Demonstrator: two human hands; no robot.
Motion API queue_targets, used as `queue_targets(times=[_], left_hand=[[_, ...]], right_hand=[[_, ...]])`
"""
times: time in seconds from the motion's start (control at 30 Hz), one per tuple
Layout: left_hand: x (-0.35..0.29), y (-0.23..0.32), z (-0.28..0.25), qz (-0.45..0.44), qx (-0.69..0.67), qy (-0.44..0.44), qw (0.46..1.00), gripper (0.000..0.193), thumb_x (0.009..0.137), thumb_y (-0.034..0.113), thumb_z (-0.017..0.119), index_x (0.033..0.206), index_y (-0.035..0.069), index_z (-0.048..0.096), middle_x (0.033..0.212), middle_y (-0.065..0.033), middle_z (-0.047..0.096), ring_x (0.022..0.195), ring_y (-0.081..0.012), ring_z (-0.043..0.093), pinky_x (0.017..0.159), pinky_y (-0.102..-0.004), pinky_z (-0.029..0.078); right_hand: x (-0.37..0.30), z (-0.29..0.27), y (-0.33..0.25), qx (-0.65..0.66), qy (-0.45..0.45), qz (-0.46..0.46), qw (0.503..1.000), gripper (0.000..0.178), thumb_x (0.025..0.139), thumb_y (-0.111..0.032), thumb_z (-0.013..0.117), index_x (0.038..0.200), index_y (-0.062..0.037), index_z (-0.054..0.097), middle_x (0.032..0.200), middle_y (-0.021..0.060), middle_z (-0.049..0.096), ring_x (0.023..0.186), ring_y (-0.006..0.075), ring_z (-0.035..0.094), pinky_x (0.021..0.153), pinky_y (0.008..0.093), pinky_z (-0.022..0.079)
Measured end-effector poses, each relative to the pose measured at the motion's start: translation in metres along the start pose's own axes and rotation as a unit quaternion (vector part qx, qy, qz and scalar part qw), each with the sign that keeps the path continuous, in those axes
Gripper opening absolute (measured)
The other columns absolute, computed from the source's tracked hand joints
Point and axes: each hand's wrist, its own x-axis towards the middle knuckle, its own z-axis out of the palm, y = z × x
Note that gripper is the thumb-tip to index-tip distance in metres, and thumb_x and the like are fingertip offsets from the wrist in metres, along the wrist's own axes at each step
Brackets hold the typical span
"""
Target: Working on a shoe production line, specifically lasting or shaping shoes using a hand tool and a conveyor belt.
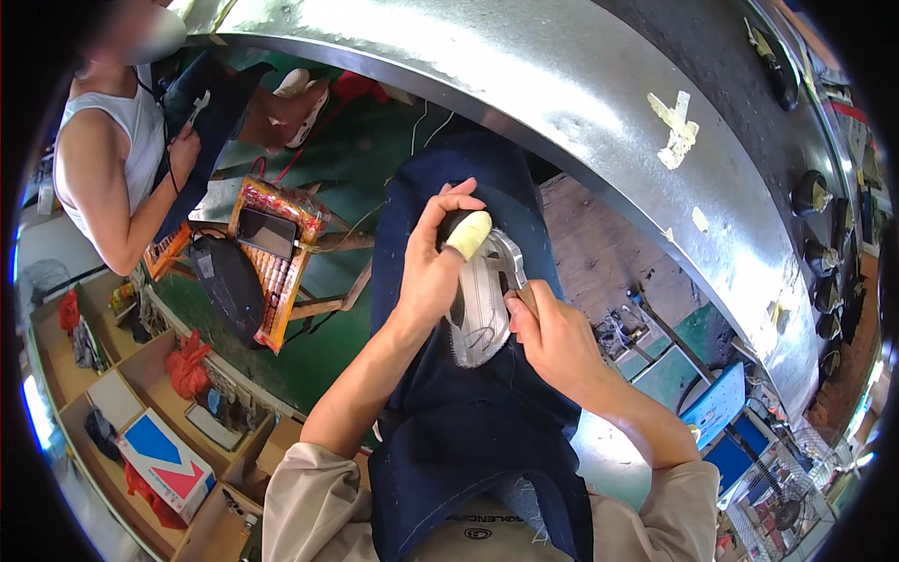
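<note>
Over the dark blue apron (468, 412) on my lap lies a shoe (481, 328), its pale sole side up and stitching running round its edge. My left hand (433, 258) is wrapped round the shoe's dark far end. Yellowish tape covers its thumb, which presses near the rim. In my right hand (557, 347) is a pair of lasting pincers (508, 258), gripped by the handle. Their curved metal head rests against the right edge of the shoe near its far end. I cannot make out what the jaws pinch.
A shiny metal bench (552, 70) curves across the front and right. At left a person (98, 178) holds a metal tool (198, 108). Beside them a beaded chair (281, 290) carries a phone (267, 232) and black bag (228, 281). Compartmented shelving (150, 351) stands at lower left.
</note>
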Motion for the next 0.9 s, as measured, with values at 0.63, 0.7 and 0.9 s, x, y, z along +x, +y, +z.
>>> queue_targets(times=[0.63,0.7,0.9], left_hand=[[-0.013,-0.017,-0.006,0.136,0.137,-0.041,0.980,0.047,0.098,0.002,0.053,0.144,0.002,0.048,0.157,-0.0201,0.044,0.153,-0.0368,0.032,0.126,-0.0467,0.024],[-0.027,-0.031,-0.003,0.054,-0.003,0.105,0.993,0.048,0.100,0.000,0.057,0.147,0.002,0.046,0.157,-0.0182,0.044,0.149,-0.0319,0.039,0.123,-0.0432,0.030],[-0.032,-0.008,-0.040,0.028,0.183,-0.058,0.981,0.067,0.102,0.012,0.067,0.159,0.001,0.035,0.156,-0.0133,0.048,0.145,-0.0206,0.043,0.121,-0.0335,0.033]], right_hand=[[0.046,-0.006,-0.010,-0.110,0.080,-0.073,0.988,0.024,0.103,-0.028,0.060,0.100,-0.0049,0.055,0.078,0.0210,0.069,0.073,0.0406,0.070,0.060,0.0498,0.052],[0.049,-0.015,0.000,-0.057,-0.013,-0.054,0.997,0.018,0.104,-0.024,0.058,0.104,-0.0055,0.059,0.074,0.0148,0.069,0.070,0.0411,0.068,0.064,0.0499,0.051],[0.015,-0.046,-0.007,-0.171,-0.072,-0.205,0.961,0.013,0.099,-0.016,0.059,0.099,-0.0029,0.059,0.086,0.0167,0.067,0.079,0.0384,0.068,0.067,0.0468,0.054]])
